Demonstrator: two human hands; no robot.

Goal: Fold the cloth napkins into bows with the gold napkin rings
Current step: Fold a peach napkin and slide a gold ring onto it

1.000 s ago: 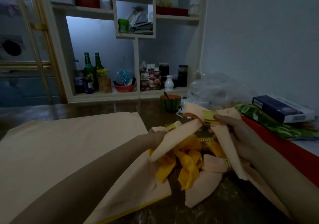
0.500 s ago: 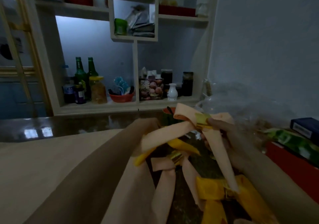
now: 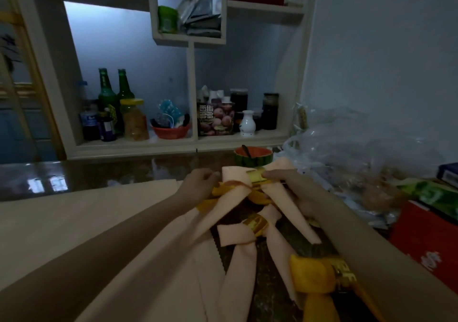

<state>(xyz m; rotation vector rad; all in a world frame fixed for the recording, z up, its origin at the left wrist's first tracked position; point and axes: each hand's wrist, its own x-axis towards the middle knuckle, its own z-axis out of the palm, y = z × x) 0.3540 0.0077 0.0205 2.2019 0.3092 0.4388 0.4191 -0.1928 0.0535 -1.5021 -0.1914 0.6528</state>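
At eight o'clock a flat stack of peach napkins [image 3: 86, 217] lies on the dark tabletop [image 3: 99, 173]. Near centre the left hand [image 3: 198, 185] pinches, fingers curled, the left loop of a raised peach napkin [image 3: 233, 180], while at its three o'clock the right hand [image 3: 297, 192] pinches with its fingers the gold napkin ring [image 3: 257, 176] round the napkin's middle. A finished peach bow [image 3: 235, 235] lies at six o'clock below them, a yellow bow [image 3: 312, 279] at five
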